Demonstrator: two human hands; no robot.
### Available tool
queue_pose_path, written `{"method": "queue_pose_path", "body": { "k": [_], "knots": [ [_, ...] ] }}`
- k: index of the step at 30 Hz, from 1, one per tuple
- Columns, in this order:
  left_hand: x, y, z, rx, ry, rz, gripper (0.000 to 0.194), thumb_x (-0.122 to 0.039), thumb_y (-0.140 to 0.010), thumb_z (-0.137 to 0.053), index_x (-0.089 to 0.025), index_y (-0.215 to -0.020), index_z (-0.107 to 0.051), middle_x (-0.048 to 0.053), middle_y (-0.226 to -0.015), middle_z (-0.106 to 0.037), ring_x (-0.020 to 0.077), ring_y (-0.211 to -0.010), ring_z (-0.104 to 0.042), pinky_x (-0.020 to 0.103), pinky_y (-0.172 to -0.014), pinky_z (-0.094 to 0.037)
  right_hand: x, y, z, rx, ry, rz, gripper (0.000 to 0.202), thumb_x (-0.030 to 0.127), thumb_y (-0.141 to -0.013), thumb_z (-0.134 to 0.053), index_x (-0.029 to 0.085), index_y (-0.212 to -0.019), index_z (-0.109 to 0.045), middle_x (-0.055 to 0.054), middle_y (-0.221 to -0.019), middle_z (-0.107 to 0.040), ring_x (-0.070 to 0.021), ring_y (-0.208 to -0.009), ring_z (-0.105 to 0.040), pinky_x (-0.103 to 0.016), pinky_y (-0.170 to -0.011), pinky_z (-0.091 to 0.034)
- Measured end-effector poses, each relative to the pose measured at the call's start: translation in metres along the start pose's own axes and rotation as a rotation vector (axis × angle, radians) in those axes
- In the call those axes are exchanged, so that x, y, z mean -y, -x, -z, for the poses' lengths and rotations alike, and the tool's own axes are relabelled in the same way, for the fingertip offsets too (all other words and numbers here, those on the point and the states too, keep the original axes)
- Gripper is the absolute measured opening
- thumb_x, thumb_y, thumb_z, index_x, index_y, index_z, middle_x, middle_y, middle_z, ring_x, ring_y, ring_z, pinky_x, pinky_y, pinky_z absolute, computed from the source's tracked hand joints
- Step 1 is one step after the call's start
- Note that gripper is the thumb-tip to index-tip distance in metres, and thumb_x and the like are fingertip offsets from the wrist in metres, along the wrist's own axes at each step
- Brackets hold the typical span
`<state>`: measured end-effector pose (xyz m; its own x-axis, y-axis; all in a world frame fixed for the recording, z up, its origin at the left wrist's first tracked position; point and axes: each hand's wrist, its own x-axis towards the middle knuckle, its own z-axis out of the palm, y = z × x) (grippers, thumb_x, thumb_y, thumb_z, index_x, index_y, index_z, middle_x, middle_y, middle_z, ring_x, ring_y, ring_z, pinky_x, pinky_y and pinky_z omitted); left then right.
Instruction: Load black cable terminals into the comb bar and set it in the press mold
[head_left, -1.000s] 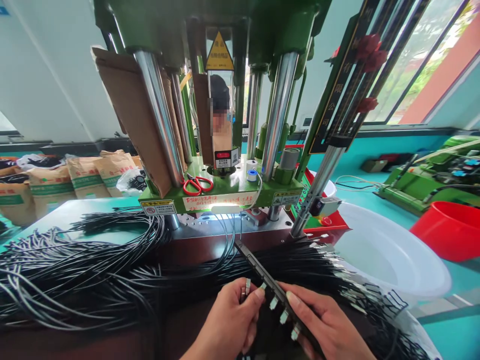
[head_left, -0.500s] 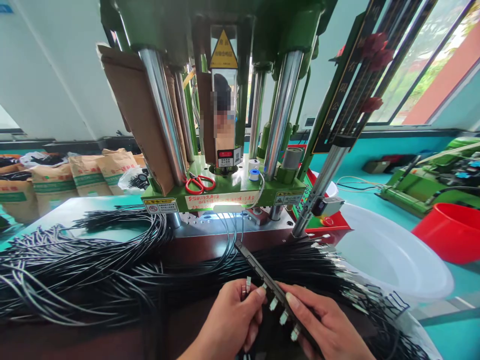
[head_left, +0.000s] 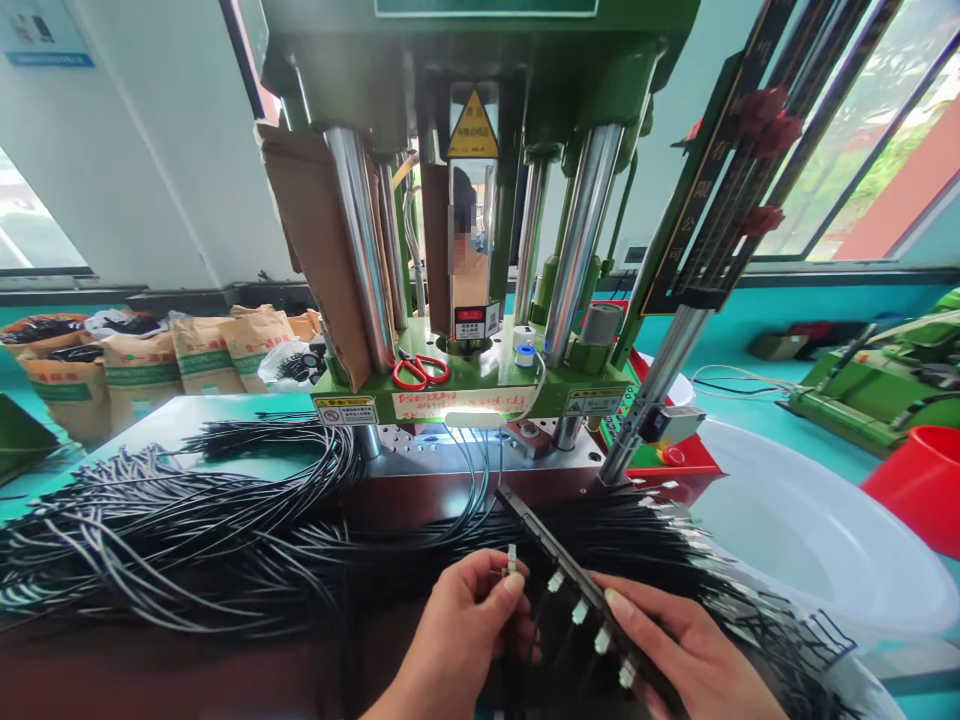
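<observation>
A small pale plug connector (head_left: 512, 556) stands upright, pinched between the thumb and fingers of my left hand (head_left: 472, 610). My right hand (head_left: 686, 640) grips a long narrow black bar (head_left: 556, 548), thumb on top, tilted with its far end up and left. Several pale connectors (head_left: 580, 611) stick out in a row from the bar's left side. A small gap separates my left fingers from the bar. Heaps of thin black cables (head_left: 255, 540) lie beneath and beyond both hands; my curled lower left fingers are partly hidden in shadow.
Ahead stands a green press (head_left: 480, 375) with steel columns and a lit gap above its metal bed. Red-handled scissors (head_left: 421, 373) and a blue-white spool (head_left: 526, 356) rest on it. To the right are a white tub (head_left: 832, 530) and a red bucket (head_left: 919, 490).
The view has shifted, so the scene sits farther right. My left hand has drawn away slightly from the bar with its connector, which shows more clearly. My right hand keeps its grip.
</observation>
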<state>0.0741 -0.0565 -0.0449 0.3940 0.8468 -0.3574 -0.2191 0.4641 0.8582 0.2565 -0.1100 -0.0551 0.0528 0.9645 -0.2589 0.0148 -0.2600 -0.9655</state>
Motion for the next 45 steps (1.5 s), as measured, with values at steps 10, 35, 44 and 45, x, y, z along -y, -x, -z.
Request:
{"method": "queue_pose_path", "body": {
  "k": [10,35,44,45],
  "knots": [
    [0.005,-0.002,0.004,-0.001,-0.261,0.009,0.039,-0.054,-0.075,-0.061,-0.016,-0.075,-0.055,-0.008,-0.051,-0.046,0.0022,-0.029,-0.032,0.014,-0.026,-0.021,0.010,0.004,-0.002,0.068,0.127,0.018,0.055,0.063,-0.082,-0.051,0.023,-0.117,-0.067,-0.001,-0.057,-0.060,-0.0058,-0.035,-0.035,-0.018,-0.033,-0.024],
    [-0.001,-0.002,0.016,0.034,-0.110,0.028,0.039,-0.048,-0.073,-0.066,-0.012,-0.086,-0.061,-0.001,-0.061,-0.059,0.0093,-0.044,-0.054,0.020,-0.042,-0.043,0.007,0.002,0.011,0.099,0.223,0.125,0.049,0.058,-0.082,-0.054,0.026,-0.116,-0.069,-0.006,-0.074,-0.070,-0.0196,-0.054,-0.061,-0.030,-0.053,-0.056],
    [0.003,0.007,0.033,-0.066,0.058,-0.054,0.041,-0.038,-0.064,-0.079,-0.014,-0.084,-0.054,0.007,-0.075,-0.068,0.0157,-0.059,-0.063,0.031,-0.060,-0.050,0.007,0.001,0.016,0.138,0.212,0.129,0.044,0.053,-0.084,-0.055,0.027,-0.116,-0.069,-0.007,-0.082,-0.072,-0.0236,-0.071,-0.066,-0.030,-0.060,-0.057],
    [0.003,0.007,0.032,-0.089,0.050,-0.030,0.040,-0.039,-0.063,-0.080,-0.014,-0.081,-0.054,0.006,-0.071,-0.067,0.0160,-0.058,-0.063,0.031,-0.059,-0.050,0.008,0.001,0.015,0.142,0.220,0.145,0.042,0.052,-0.085,-0.055,0.027,-0.115,-0.069,-0.007,-0.088,-0.072,-0.0239,-0.076,-0.066,-0.030,-0.064,-0.057]
  ]
}}
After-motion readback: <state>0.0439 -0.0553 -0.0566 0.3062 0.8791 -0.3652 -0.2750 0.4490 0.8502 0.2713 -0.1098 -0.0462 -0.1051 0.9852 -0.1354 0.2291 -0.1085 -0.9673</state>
